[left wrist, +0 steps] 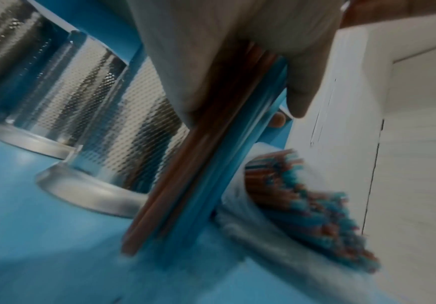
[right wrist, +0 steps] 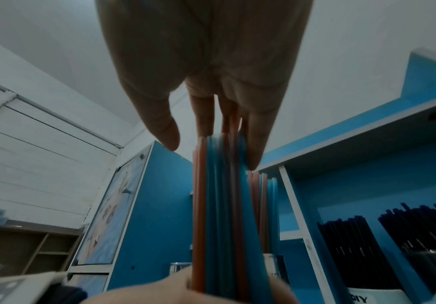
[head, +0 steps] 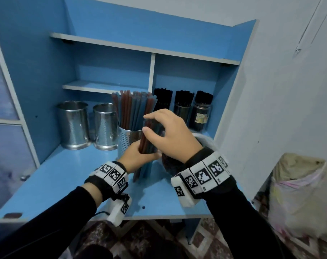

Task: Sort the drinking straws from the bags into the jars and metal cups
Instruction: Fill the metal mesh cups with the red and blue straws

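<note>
A bundle of red and blue straws (head: 143,172) stands upright on the blue desk (head: 65,184). My left hand (head: 140,156) grips it round the middle. My right hand (head: 149,124) sits over its top end, straight fingers (right wrist: 253,148) lying against the straws (right wrist: 224,216) and the thumb (right wrist: 167,133) standing apart from them. A perforated metal cup (head: 128,141) behind holds more red and blue straws. The left wrist view is blurred but shows the gripped bundle (left wrist: 198,174) and a clear bag (left wrist: 237,216) of red and blue straws (left wrist: 302,205) lying to its right.
Two empty metal cups (head: 73,126) (head: 105,128) stand at the back left of the desk. Three jars of black straws (head: 163,101) (head: 183,107) (head: 202,113) fill the right cubby. Shelves (head: 102,86) hang above. A white wall (head: 280,109) closes the right side.
</note>
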`<state>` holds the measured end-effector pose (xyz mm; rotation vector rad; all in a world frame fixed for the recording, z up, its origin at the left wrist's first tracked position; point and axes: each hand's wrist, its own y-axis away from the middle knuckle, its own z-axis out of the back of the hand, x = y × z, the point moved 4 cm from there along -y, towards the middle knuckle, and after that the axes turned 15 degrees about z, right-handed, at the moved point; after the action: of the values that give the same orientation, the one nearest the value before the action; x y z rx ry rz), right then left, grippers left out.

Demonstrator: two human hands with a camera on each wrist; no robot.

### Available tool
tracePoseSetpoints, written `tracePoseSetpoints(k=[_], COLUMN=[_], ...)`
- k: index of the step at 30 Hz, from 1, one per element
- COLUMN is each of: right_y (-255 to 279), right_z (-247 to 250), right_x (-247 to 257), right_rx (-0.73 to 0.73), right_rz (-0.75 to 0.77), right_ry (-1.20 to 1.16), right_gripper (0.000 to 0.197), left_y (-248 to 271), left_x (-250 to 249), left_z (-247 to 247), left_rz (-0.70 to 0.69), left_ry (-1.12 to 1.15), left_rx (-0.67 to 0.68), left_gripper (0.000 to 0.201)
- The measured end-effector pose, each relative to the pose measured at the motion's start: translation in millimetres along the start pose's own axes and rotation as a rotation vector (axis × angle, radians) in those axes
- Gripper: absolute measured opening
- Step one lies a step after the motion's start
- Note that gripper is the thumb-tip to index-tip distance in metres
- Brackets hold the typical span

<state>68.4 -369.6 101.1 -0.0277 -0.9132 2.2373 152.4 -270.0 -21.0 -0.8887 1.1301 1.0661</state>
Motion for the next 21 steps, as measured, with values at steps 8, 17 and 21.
tracePoseSetpoints(k=[8,17,21], right_y=[8,-3,-29], right_z=[-11,-23,15], right_x=[-23,-23,-15], right_rx=[0.004,-0.181,-0.429], right_rz=[-0.218,-0.111,-0.006], right_ry=[-0.23,-0.654,-0.686], right_gripper=[0.097,0.011,0.012], left_y=[15,37,28], left_x=[-3,-24,-30], left_z=[4,9,43], left_rz=[0.008,-0.26,-0.452], left_ry=[-0.064,0.061,-0.009], left_rx=[0.036,-0.007,-0.565], left_gripper=[0.01,0.066,0.081])
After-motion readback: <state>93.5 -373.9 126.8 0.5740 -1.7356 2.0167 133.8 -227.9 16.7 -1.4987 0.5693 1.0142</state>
